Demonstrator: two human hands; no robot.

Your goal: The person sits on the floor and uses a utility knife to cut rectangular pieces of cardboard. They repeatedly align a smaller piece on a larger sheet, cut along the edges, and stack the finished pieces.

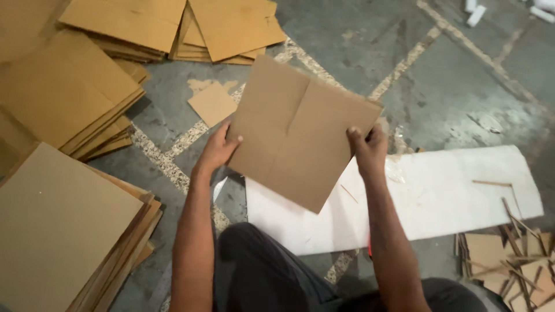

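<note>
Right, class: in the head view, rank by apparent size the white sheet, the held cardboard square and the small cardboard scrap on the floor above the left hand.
1. White sheet, largest.
2. Held square, gripped by left hand and right hand; being nearer the camera may enlarge it.
3. Scrap, smallest.

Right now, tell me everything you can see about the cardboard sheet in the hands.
The cardboard sheet is plain brown, roughly square, with crossing creases splitting it into four panels. It is held tilted, corner down, above the grey floor and white sheet. The left hand grips its left edge; the right hand pinches its right edge.
</note>
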